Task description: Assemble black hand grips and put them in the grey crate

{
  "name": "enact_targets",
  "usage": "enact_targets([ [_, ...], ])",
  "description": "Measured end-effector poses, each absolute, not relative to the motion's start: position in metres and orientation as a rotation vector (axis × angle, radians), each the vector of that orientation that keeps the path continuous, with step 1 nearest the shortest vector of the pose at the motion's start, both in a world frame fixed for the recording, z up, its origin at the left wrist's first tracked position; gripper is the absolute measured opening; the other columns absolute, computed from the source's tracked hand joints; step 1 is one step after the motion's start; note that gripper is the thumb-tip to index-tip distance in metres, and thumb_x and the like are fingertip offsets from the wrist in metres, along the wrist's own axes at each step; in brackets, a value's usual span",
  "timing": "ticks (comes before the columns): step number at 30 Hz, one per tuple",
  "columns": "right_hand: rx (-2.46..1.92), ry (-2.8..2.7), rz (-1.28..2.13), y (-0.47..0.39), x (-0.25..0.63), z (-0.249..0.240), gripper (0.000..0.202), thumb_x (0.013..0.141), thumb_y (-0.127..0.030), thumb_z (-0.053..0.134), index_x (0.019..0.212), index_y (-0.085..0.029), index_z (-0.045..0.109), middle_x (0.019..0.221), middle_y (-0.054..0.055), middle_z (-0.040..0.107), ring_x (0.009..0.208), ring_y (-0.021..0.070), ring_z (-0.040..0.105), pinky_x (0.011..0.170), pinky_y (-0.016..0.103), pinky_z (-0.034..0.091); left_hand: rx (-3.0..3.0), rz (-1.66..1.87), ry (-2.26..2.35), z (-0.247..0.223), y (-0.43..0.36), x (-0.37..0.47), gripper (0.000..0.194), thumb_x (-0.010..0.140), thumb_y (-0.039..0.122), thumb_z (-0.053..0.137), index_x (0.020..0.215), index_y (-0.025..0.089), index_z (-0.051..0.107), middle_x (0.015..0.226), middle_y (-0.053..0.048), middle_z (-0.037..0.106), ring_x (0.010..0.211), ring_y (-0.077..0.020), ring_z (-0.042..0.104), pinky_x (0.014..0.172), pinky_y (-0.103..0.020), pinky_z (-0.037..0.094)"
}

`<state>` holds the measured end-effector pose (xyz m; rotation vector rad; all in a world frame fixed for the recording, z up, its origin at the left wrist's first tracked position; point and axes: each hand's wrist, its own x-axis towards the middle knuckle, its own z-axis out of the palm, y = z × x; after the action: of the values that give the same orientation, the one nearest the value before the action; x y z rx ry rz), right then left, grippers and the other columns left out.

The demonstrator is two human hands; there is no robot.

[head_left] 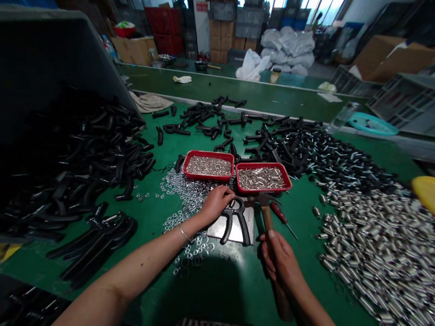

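Observation:
My left hand [218,201] is closed, its fingertips pinched at the top of a black spring clamp [241,216]. The clamp lies on a small metal plate [214,230], handles spread towards me; any small part between the fingertips is hidden. My right hand [280,254] is wrapped round the wooden handle of a hammer [267,217], whose head is just right of the clamp. Beside the hammer lies a red-handled screwdriver [279,212]. Two red trays, one of tiny metal parts [186,170] and one of small pins [287,184], stand beyond my hands.
Loose metal rings [187,200] spread left of the plate. Springs [383,252] are heaped at right, with black-tipped metal parts [322,148] behind. A large grey bin [100,47] spills black handles [119,168] at left. Assembled clamps [102,239] lie nearer me.

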<state>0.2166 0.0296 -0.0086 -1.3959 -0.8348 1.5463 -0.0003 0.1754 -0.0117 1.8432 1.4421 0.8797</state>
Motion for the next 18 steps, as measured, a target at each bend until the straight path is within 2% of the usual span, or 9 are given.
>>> enact_targets([
  [6,-1.407,-0.816,1.553,0.029,0.215,-0.005,0.045,0.090,-0.065,0.053,0.094,-0.020,0.054,0.051,-0.010,0.048,0.028,0.0030,0.028,0.023,0.014,0.028,1.899,0.869,1.417,-0.016,0.176,-0.004,0.010,0.089,0.020,0.063,0.083,0.016,0.068,0.087,-0.003,0.070,0.085,-0.0182,0.064,0.080,-0.029,0.047],
  [10,-1.425,-0.830,1.548,0.029,0.215,-0.005,0.046,0.091,-0.066,0.051,0.095,-0.020,0.054,0.049,-0.010,0.046,0.028,0.0036,0.029,0.025,0.014,0.029,2.229,0.803,1.358,-0.018,0.173,-0.006,0.014,0.096,0.022,0.054,0.089,0.016,0.065,0.093,-0.006,0.066,0.090,-0.0192,0.061,0.084,-0.031,0.047],
  [14,-1.458,-0.898,1.521,0.028,0.222,-0.002,0.045,0.092,-0.064,0.050,0.097,-0.020,0.055,0.055,-0.008,0.050,0.030,0.0036,0.032,0.026,0.015,0.030,2.617,0.650,1.139,-0.020,0.176,-0.009,0.021,0.101,0.020,0.043,0.094,0.015,0.062,0.098,-0.008,0.062,0.096,-0.0213,0.056,0.088,-0.035,0.046],
  [18,-1.509,-1.028,1.491,0.030,0.233,0.011,0.041,0.095,-0.061,0.048,0.098,-0.020,0.055,0.063,-0.006,0.056,0.033,0.0034,0.036,0.028,0.014,0.032,2.564,0.713,1.094,-0.020,0.179,-0.014,0.020,0.102,0.024,0.043,0.094,0.015,0.060,0.096,-0.007,0.060,0.092,-0.0197,0.057,0.085,-0.033,0.048],
])
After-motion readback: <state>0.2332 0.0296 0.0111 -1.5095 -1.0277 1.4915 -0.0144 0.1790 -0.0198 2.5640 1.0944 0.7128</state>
